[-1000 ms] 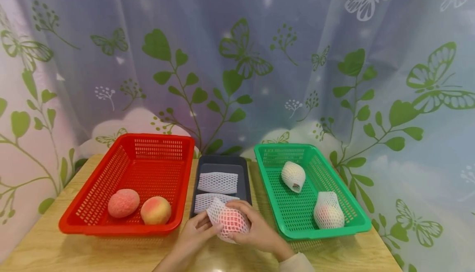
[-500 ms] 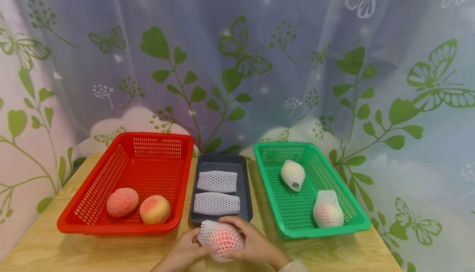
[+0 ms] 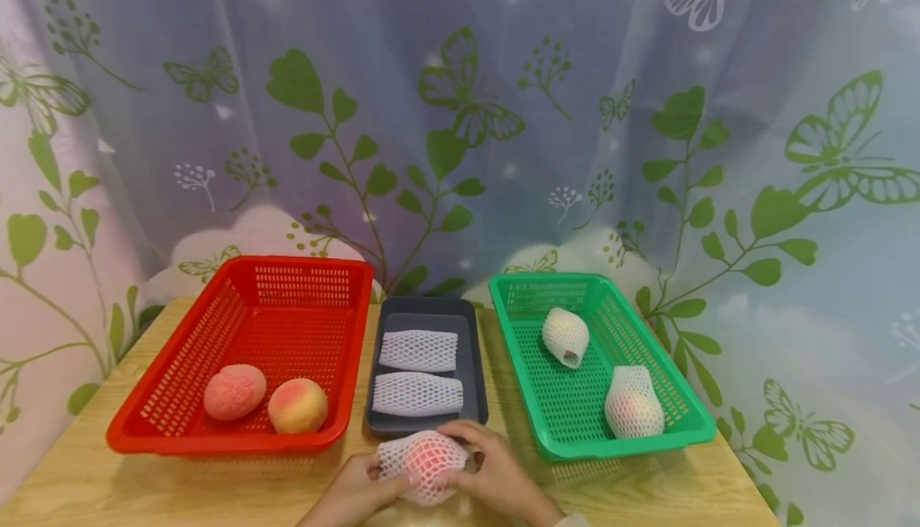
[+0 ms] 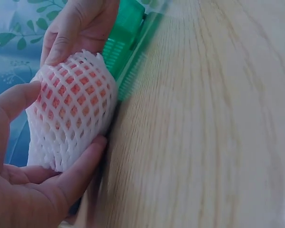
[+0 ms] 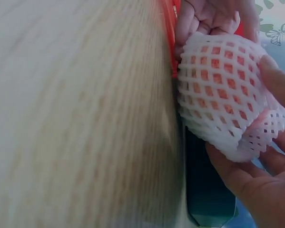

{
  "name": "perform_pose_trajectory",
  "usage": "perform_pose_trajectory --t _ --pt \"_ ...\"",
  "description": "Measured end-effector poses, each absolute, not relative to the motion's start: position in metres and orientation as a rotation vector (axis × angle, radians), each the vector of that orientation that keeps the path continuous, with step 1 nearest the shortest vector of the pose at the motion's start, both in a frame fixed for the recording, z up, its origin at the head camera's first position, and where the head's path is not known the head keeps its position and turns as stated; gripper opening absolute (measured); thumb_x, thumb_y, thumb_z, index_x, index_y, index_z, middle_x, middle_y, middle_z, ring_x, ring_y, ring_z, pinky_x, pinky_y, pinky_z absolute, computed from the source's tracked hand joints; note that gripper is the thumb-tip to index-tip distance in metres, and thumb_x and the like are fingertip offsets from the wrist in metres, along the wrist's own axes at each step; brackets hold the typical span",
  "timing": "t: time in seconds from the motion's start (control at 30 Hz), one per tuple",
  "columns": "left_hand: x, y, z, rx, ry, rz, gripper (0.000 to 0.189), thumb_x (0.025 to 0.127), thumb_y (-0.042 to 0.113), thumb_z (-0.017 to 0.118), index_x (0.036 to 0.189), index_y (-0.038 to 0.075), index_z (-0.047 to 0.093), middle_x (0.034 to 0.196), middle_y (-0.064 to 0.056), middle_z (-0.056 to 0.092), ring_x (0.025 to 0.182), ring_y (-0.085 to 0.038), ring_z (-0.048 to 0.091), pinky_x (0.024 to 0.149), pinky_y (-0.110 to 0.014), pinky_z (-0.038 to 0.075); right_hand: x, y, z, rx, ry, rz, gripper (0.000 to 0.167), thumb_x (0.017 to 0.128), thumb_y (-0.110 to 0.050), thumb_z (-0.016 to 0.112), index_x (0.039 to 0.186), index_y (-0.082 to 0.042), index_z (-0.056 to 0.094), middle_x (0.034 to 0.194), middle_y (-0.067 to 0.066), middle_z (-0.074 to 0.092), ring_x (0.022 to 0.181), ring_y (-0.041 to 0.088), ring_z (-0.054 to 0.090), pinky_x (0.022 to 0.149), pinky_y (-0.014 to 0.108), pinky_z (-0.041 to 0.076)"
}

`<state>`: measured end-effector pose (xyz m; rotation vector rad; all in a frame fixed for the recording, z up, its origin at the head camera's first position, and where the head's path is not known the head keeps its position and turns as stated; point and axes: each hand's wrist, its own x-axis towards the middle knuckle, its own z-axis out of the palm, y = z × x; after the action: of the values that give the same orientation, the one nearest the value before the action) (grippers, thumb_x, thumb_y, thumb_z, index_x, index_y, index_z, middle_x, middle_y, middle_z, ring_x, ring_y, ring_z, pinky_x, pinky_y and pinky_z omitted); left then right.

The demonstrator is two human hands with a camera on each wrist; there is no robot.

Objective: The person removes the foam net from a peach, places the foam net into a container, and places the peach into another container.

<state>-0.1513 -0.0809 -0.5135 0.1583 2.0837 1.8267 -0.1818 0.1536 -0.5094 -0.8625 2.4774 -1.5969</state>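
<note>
Fingers (image 4: pixel 83 166) of the left hand (image 3: pixel 358 489) at nine o'clock and right hand (image 3: pixel 501 475) at three grip a tubular white foam-mesh sleeve (image 3: pixel 391 457) around a roundish pink fruit (image 3: pixel 434 463), probably light, bruisable, best cupped midway.

Reddish fruit (image 3: pixel 434 461) inside white foam net (image 3: pixel 391 458), held between left grip (image 3: pixel 358 492) and right grip (image 3: pixel 501 477).

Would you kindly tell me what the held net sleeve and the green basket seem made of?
Net sleeve: probably plastic foam, matte, judging by its thick, puffy white strands. Green basket: likely molded plastic with a slight sheen, given its smooth rim and regular perforations.
</note>
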Motion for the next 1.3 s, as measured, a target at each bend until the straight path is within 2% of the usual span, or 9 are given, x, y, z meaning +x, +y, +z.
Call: perform_pose_trajectory --t 0.23,0.43,0.6,0.67,0.83,0.97,1.17,1.3 --pt "-0.152 -0.083 -0.515 0.104 2.037 1.836 0.051 0.092 0.032 0.065 0.111 -0.015 0.060 0.096 -0.012 0.070 0.083 -0.015 0.064 0.075 -0.035 0.058 -0.184 0.152 -0.509 -0.833 2.455 -1.594 0.051 0.085 -0.032 0.073 0.126 -0.005 0.060 0.122 0.010 0.062 0.096 0.010 0.061 0.072 0.024 0.056" --pt "-0.153 -0.084 -0.517 0.073 2.007 1.819 0.055 0.093 0.037 0.062 0.110 -0.015 0.060 0.096 -0.012 0.070 0.084 -0.017 0.067 0.075 -0.039 0.058 -0.183 0.149 -0.508 -0.773 2.445 -1.594 0.040 0.089 -0.026 0.069 0.124 -0.008 0.062 0.116 0.009 0.066 0.092 0.005 0.060 0.070 0.023 0.055" --pt "-0.155 -0.083 -0.518 0.075 2.016 1.848 0.058 0.093 0.042 0.060 0.106 -0.014 0.063 0.092 -0.011 0.070 0.080 -0.016 0.066 0.073 -0.037 0.059 -0.180 0.146 -0.507 -0.759 2.535 -1.587 0.037 0.090 -0.026 0.068 0.122 -0.009 0.063 0.113 0.005 0.066 0.099 0.011 0.061 0.083 0.026 0.053" --pt "-0.156 -0.083 -0.518 0.060 1.992 1.867 0.058 0.093 0.042 0.060 0.105 -0.014 0.064 0.092 -0.011 0.070 0.080 -0.016 0.066 0.073 -0.037 0.059 -0.179 0.145 -0.508 -0.737 2.553 -1.602 0.038 0.089 -0.027 0.069 0.122 -0.008 0.063 0.116 0.005 0.064 0.102 0.013 0.060 0.083 0.026 0.052" --pt "-0.158 -0.084 -0.518 0.027 2.001 1.848 0.060 0.093 0.044 0.059 0.106 -0.014 0.064 0.093 -0.011 0.070 0.080 -0.017 0.067 0.073 -0.037 0.059 -0.181 0.147 -0.515 -0.702 2.477 -1.690 0.047 0.086 -0.020 0.073 0.127 -0.004 0.058 0.127 0.011 0.054 0.105 0.017 0.057 0.077 0.024 0.055" --pt "-0.159 -0.085 -0.518 0.028 2.063 1.826 0.059 0.094 0.044 0.058 0.107 -0.014 0.064 0.094 -0.013 0.070 0.079 -0.017 0.066 0.073 -0.039 0.059 -0.180 0.149 -0.514 -0.727 2.432 -1.679 0.056 0.082 -0.021 0.077 0.131 -0.005 0.055 0.128 0.012 0.054 0.104 0.016 0.058 0.076 0.024 0.056" --pt "-0.158 -0.089 -0.514 0.048 2.132 1.802 0.055 0.093 0.042 0.060 0.106 -0.011 0.066 0.092 -0.011 0.071 0.080 -0.017 0.066 0.072 -0.035 0.058 -0.177 0.151 -0.508 -0.774 2.403 -1.666 0.055 0.084 -0.027 0.075 0.131 -0.005 0.055 0.126 0.014 0.056 0.102 0.017 0.060 0.072 0.022 0.056" --pt "-0.156 -0.092 -0.510 0.033 2.195 1.763 0.059 0.090 0.041 0.065 0.110 -0.014 0.062 0.094 -0.014 0.071 0.082 -0.019 0.066 0.072 -0.035 0.057 -0.177 0.152 -0.507 -0.789 2.413 -1.662 0.054 0.085 -0.027 0.074 0.130 -0.005 0.056 0.125 0.014 0.056 0.101 0.017 0.060 0.071 0.022 0.056"
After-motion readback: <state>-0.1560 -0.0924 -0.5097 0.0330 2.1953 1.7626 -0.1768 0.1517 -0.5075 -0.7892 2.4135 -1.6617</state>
